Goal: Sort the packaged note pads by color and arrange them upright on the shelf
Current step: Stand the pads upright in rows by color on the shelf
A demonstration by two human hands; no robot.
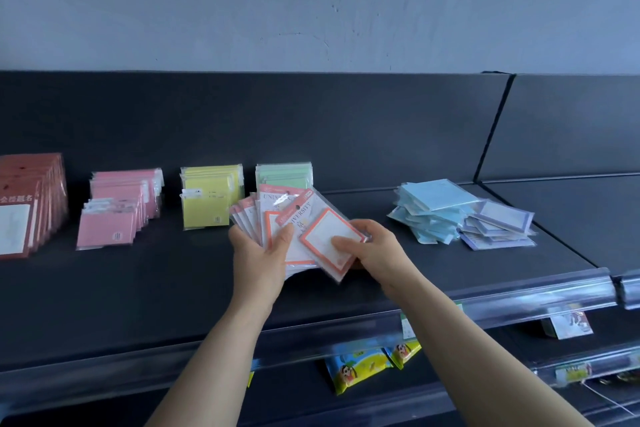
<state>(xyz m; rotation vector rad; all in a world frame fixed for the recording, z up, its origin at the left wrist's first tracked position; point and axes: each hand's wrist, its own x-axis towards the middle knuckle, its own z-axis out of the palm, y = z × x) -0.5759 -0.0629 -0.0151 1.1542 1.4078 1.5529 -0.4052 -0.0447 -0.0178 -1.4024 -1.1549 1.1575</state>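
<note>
Nearest, under the clear price rail at the front edge, bright snack bags hang on the tier below. Above the middle of the shelf, both hands are busy with one colour. The left hand grips a fan of orange-bordered packs, with its thumb across the front pack. The right hand pinches a single pack of the same kind, thumb on the face and fingers behind it. That pack lies tilted, its long axis running from the hang-tab at upper left down to lower right, so it seems it must be turned tab-up before it can stand. Along the back edge stand upright rows: red packs at the left end, then pink packs, yellow packs and green packs, the green directly behind the fan. Bare shelf lies just right of the green row, closer to the right hand, and looks the likely place for the orange set. Further right, a blue heap and a lavender heap lie flat and jumbled, touching each other, not yet stood up.
</note>
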